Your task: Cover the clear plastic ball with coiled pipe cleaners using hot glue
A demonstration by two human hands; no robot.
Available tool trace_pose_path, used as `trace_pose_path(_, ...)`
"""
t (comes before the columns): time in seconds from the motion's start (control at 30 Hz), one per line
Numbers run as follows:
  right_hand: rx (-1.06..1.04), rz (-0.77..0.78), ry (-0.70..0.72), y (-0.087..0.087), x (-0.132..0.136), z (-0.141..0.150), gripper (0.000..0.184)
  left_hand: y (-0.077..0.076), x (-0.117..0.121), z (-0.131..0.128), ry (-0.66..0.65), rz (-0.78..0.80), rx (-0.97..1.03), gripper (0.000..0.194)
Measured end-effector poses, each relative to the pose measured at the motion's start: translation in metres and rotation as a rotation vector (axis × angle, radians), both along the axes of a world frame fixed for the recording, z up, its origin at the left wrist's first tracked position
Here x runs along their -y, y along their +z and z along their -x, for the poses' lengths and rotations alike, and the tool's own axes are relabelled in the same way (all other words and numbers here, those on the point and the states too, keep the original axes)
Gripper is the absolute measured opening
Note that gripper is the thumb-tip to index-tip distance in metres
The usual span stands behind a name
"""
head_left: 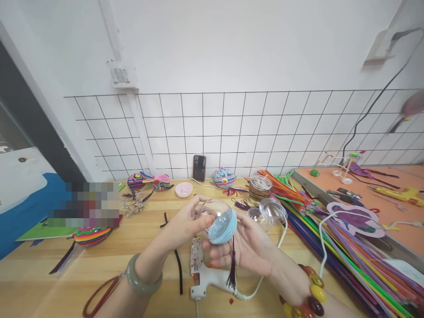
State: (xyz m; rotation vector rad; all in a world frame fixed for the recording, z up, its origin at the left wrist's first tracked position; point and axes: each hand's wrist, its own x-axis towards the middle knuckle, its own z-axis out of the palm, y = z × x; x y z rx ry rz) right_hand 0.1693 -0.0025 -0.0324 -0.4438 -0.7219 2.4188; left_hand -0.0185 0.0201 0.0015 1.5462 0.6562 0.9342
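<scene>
A clear plastic ball [215, 211], one side covered in coiled light-blue fuzzy stems [222, 230], is held over the table between both hands. My left hand [188, 219] grips its clear side, the thumb lying across the front. From the right and below, my right hand [247, 247] cups the blue side with curled fingers. A dark purple tassel [232, 269] hangs from the ball past my right palm. Beneath the hands a white hot glue gun [207, 276] lies on the wooden table, its cord running off to the right.
Bundled colourful pipe cleaners [334, 247] stretch along the right side. Clear plastic half-shells [272, 209] and a round jar [260, 189] stand behind my right hand. Red-handled scissors [101, 298] lie front left. Decorated balls [225, 177], a pink dish [183, 190] and a phone [199, 168] are at the back.
</scene>
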Motion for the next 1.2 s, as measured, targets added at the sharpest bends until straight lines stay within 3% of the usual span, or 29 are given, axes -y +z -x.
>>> trace_pose_path(0.13, 0.043, -0.017, -0.047, 0.001, 0.0, 0.002, 0.084, -0.002, -0.001, -0.002, 0.042, 0.022, 0.024, 0.054)
trace_pose_path(0.27, 0.14, -0.055, -0.111, 0.004, 0.001, 0.005, 0.091, -0.007, -0.003, -0.004, 0.07, 0.163, 0.08, 0.053)
trace_pose_path(0.4, 0.303, -0.194, -0.172, 0.006, 0.001, 0.004, 0.081, -0.011, -0.008, -0.005, 0.074, 0.318, 0.171, 0.051)
trace_pose_path(0.5, 0.583, -0.404, -0.316, 0.003, 0.002, -0.001, 0.077, -0.012, -0.012, -0.005, 0.076, 0.421, 0.211, 0.053)
trace_pose_path(0.67, 1.005, -0.985, -0.642, -0.001, 0.004, -0.01, 0.083, -0.009, -0.014, -0.006, 0.047, 0.563, 0.262, 0.059)
trace_pose_path(0.8, 1.167, -1.479, -0.885, 0.0, 0.008, -0.009, 0.08, -0.009, -0.011, -0.01, 0.026, 0.637, 0.285, 0.06)
trace_pose_path(0.9, 1.189, -1.746, -0.962, 0.003, 0.011, -0.007, 0.073, -0.011, -0.009, -0.014, 0.007, 0.649, 0.278, 0.059)
trace_pose_path(1.03, 1.256, -1.881, -0.979, 0.004, 0.013, -0.007, 0.062, -0.015, -0.007, -0.02, 0.013, 0.647, 0.244, 0.058)
trace_pose_path(1.2, 1.309, -1.887, -0.976, 0.004, 0.012, -0.01, 0.052, -0.018, -0.003, -0.026, 0.005, 0.557, 0.17, 0.061)
